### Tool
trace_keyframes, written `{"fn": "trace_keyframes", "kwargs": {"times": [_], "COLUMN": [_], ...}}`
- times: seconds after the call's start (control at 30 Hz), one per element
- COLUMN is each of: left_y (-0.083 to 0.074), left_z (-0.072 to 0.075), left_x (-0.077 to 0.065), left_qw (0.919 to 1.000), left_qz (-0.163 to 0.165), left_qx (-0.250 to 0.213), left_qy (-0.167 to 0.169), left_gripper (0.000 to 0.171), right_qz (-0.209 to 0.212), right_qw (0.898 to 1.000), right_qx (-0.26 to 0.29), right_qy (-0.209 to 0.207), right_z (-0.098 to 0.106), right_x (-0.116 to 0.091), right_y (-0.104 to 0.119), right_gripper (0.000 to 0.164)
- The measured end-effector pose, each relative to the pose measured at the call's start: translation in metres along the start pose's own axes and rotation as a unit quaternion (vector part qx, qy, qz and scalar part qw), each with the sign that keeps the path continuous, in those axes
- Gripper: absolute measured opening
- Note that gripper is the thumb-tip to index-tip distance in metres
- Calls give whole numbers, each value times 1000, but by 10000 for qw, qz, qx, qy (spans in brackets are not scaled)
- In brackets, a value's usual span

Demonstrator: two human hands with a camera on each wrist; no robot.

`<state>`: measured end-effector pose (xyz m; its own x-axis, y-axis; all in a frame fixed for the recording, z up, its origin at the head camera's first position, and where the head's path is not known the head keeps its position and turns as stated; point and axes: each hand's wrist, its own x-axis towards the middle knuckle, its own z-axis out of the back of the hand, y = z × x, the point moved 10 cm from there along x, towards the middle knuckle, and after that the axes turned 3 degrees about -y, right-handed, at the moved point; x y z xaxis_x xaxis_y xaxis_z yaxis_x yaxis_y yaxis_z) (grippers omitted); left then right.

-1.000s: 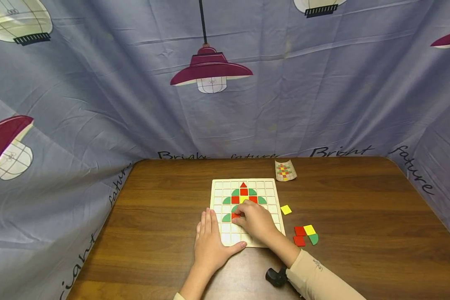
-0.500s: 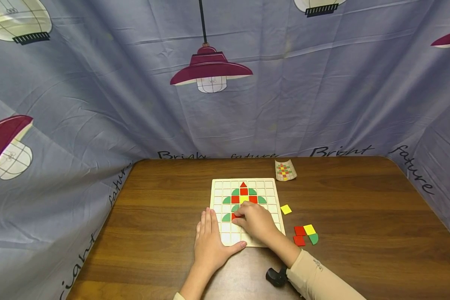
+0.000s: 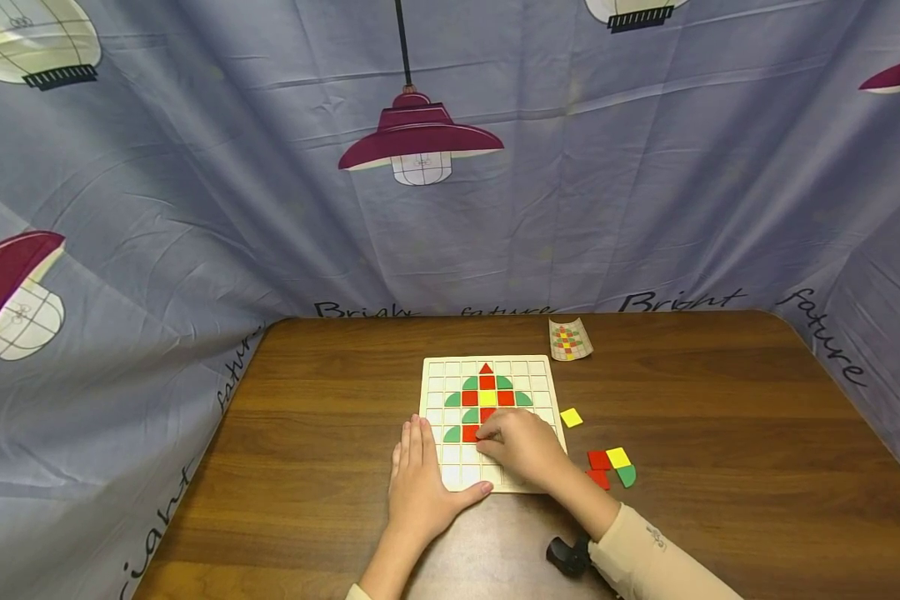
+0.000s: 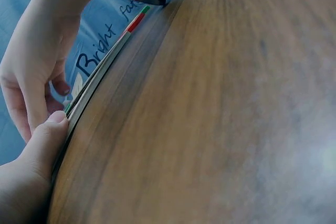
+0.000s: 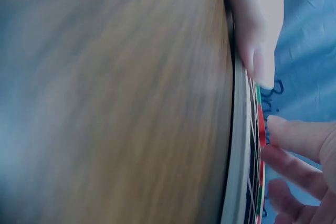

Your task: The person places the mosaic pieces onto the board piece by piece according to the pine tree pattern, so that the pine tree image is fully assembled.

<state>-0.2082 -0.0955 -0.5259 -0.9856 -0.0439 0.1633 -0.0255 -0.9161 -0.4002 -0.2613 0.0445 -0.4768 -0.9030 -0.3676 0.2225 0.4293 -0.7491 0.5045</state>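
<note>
A square cream grid board (image 3: 534, 367) lies on the table. It carries flat red, green and yellow tiles in a tree-like pattern, topped by a red triangle (image 3: 486, 368). My left hand (image 3: 420, 483) rests at the board's lower left corner, fingers straight along its left side, thumb at its front edge. Over the board's middle, my right hand (image 3: 523, 446) has its fingertips beside a red square tile (image 3: 470, 433). In the right wrist view, the right thumb and index finger (image 5: 294, 169) stand apart, with no tile visible between them. This hand hides part of the pattern.
Right of the board lie a yellow tile (image 3: 572, 417) and a small group with red tiles (image 3: 598, 460), another yellow one and a green quarter-round tile (image 3: 627, 476). A patterned card (image 3: 570, 340) lies behind. A printed curtain (image 3: 450, 242) surrounds the wooden table (image 3: 720, 417).
My right hand has shifted slightly right, uncovering the red square tile at its fingertips and another red tile in the middle column. The left hand keeps its place.
</note>
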Motion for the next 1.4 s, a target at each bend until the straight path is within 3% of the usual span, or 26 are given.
{"fn": "trace_keyframes", "kwargs": {"times": [0.13,0.3,0.47,0.63,0.83,1.0,1.2,1.4], "left_y": [0,0,0,0,-1,-1,-1,-2], "left_z": [0,-1,-1,-1,0,0,0,1], "left_x": [0,0,0,0,0,-1,-1,-1], "left_qw": [10000,9999,10000,10000,9999,9999,9999,9999], "left_qz": [22,29,31,15,-54,-43,-10,-15], "left_qx": [-56,-107,-89,-56,-61,-106,-115,-123], "left_qy": [-5,-3,21,12,-146,-87,-31,-15], "left_gripper": [136,136,137,137,137,137,137,137], "right_qz": [-150,-375,-617,-768,-950,-970,-1217,-1420], "right_qw": [9999,9990,9969,9941,9917,9933,9912,9840], "right_qx": [-6,-219,-354,-396,-384,-309,227,1001], "right_qy": [6,87,335,649,774,548,474,390], "right_z": [14,34,51,59,60,62,62,61], "right_x": [-4,-10,-20,-26,-28,-28,-27,-26], "right_y": [-15,-51,-92,-118,-128,-130,-134,-130], "right_gripper": [16,30,43,49,38,24,14,13]}}
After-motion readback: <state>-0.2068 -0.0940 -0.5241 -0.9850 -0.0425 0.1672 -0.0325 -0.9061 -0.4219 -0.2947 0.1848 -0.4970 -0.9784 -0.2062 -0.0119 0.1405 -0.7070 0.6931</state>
